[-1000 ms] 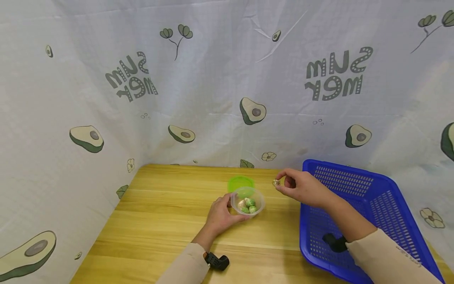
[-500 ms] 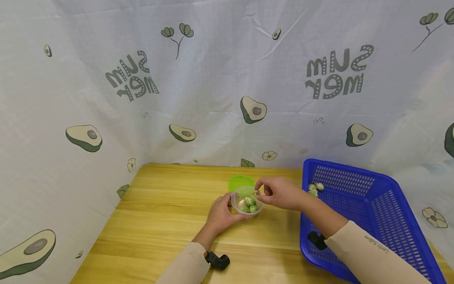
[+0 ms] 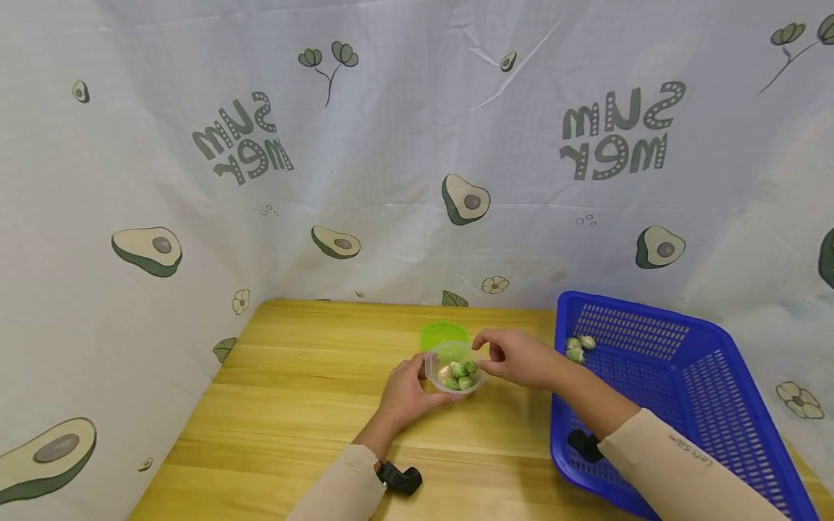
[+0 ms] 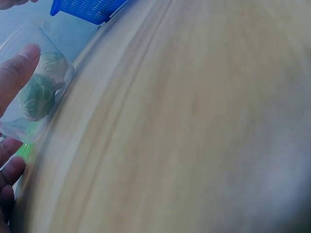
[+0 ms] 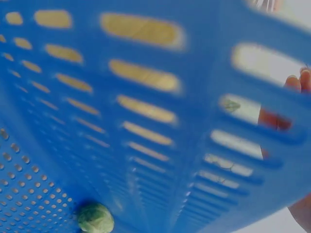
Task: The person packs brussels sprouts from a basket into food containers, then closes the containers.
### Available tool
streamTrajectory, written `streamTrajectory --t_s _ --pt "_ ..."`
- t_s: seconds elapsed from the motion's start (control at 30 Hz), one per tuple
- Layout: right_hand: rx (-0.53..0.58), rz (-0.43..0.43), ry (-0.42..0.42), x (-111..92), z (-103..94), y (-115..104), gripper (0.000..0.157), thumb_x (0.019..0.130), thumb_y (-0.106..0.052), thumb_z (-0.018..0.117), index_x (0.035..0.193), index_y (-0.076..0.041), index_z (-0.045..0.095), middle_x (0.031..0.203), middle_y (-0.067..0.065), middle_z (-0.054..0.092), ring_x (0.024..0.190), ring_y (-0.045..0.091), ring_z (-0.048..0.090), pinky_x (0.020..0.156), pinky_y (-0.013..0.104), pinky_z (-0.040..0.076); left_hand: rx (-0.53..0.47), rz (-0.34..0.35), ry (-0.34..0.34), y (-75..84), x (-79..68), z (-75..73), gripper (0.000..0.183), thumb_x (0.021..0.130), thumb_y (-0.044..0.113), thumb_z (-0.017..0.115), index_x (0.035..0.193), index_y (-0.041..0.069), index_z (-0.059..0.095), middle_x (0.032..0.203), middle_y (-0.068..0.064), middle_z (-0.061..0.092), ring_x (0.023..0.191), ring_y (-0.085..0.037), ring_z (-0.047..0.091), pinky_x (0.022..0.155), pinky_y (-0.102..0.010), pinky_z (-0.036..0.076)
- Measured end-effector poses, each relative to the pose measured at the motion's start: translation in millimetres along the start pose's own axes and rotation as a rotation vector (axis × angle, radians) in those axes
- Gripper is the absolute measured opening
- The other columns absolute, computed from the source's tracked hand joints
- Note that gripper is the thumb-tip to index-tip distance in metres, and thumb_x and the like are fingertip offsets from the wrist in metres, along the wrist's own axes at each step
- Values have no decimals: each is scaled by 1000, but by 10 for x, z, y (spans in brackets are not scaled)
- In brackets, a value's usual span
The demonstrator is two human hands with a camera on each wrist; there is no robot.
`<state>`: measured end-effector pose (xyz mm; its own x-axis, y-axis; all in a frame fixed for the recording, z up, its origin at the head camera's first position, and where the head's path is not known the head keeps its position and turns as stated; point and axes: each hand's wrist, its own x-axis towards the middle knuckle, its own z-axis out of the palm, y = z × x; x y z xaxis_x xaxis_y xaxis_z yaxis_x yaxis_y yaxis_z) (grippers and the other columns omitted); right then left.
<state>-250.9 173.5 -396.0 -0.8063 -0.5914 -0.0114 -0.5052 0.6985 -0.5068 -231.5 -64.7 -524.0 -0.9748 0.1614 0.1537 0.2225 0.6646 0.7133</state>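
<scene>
My left hand (image 3: 405, 394) holds a small clear plastic container (image 3: 438, 360) on the table, thumb on the near side and fingers round the left. Several Brussels sprouts (image 3: 460, 370) lie inside. The left wrist view shows the thumb (image 4: 19, 68) against the wall, with green sprouts (image 4: 37, 98) visible through the plastic. Just over the container's right rim is my right hand (image 3: 521, 356), thumb and index finger apart and nothing between them. In the right wrist view, part of that hand (image 5: 277, 121) appears through the basket's slots.
A large blue slotted basket (image 3: 677, 387) stands on the right, under the right forearm. Several Brussels sprouts (image 3: 575, 354) sit in its far left corner. Behind the container lies a green lid (image 3: 443, 333). A printed white curtain (image 3: 391, 145) hangs behind the wooden table (image 3: 293, 405).
My right hand has moved left from beside the basket to the container carrying a Brussels sprout, and let it go inside. The left hand has kept its hold on the container.
</scene>
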Motion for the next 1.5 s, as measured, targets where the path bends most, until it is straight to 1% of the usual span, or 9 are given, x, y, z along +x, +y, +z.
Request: streamTrajectory --t_s 0.23,0.47,0.73,0.97,1.13,1.23,1.3,1.4,1.5 --pt "13 33 70 -101 -93 110 20 97 -18 69 116 -11 67 74 -5 53 61 9 46 58 26 40 -10 -2 -1 -3 -4 -1 92 70 61 88 142 14 55 112 -2 66 101 -16 58 87 -36 47" --pt "8 117 188 -268 -283 265 23 98 -18 68 120 -9 67 77 -2 55 63 11 46 55 27 39 1 -6 -3 11 -7 -1 94 69 62 87 144 15 54 111 -1 66 100 -14 57 87 -35 46" --pt "-10 216 265 -462 -461 532 28 100 -20 66 124 -6 65 82 2 55 69 15 47 58 28 39 -16 -14 -1 30 -14 -21 94 69 61 88 143 14 55 110 -1 65 100 -15 57 88 -37 46" --pt "18 312 311 -617 -460 831 34 104 -27 61 128 -2 62 83 4 55 67 17 46 58 32 38 -19 -19 -2 19 -19 -16 94 69 61 88 143 14 54 112 -2 65 101 -16 58 89 -38 46" --pt "28 378 289 -697 -410 1087 38 104 -28 59 126 3 60 82 8 56 67 18 47 59 33 38 -15 -19 -3 13 -17 -9 94 70 61 88 144 14 54 112 -2 65 100 -16 58 90 -39 46" --pt "19 445 249 -737 -398 1222 46 103 -34 59 123 8 59 91 20 62 75 27 56 64 38 45 -13 -17 -3 13 -15 -6 94 70 62 88 144 14 54 111 -1 65 100 -15 57 90 -38 46" --pt "21 499 208 -758 -392 1299 53 103 -39 58 121 11 58 97 25 64 82 31 60 68 42 49 -13 -17 0 12 -14 -4 94 69 61 88 144 14 54 111 -1 65 100 -15 57 89 -38 46" --pt "68 570 138 -783 -367 1382 61 103 -43 55 120 15 55 94 24 66 82 30 63 70 41 52 -11 -17 -2 13 -12 -2 94 70 62 87 143 14 54 111 -1 65 100 -15 57 89 -38 46" --pt "153 621 97 -790 -320 1443 66 104 -44 52 123 19 52 87 18 65 77 23 64 66 35 53 -11 -18 -3 12 -7 4 94 70 63 87 143 15 54 110 -1 65 100 -15 57 88 -36 46"
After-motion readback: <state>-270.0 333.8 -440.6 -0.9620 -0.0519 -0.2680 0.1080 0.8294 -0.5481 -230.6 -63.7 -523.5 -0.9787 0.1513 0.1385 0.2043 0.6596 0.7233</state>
